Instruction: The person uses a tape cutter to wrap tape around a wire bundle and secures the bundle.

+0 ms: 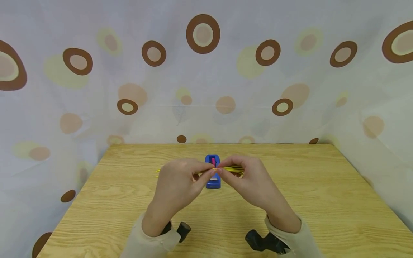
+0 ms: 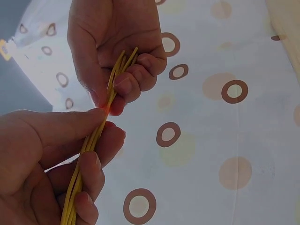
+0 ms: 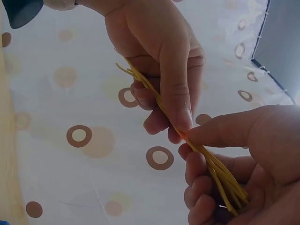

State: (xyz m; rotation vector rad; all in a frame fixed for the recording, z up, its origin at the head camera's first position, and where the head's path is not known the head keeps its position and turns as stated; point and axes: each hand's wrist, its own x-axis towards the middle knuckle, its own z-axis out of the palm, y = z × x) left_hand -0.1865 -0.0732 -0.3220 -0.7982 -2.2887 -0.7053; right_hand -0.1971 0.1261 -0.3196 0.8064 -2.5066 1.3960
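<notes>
Both hands meet above the table and hold a bundle of thin yellow wires [image 1: 235,169] level between them. My left hand [image 1: 179,182] pinches it between thumb and forefinger; in the left wrist view its other fingers curl round the wires [image 2: 71,197]. Close beside it, my right hand [image 1: 251,179] pinches the same bundle, and the loose ends lie along its curled fingers, as the right wrist view shows. An orange spot [image 2: 107,109] shows on the bundle where the fingertips meet. Behind the fingertips in the head view stands a blue tape dispenser [image 1: 213,185] with a pink part inside, partly hidden.
The wood-grain table [image 1: 306,186] reaches back to a pale curtain [image 1: 222,79] with brown rings and spots, which also hangs on both sides. Black wrist devices [image 1: 262,240] stick out below the cream sleeves [image 1: 148,240].
</notes>
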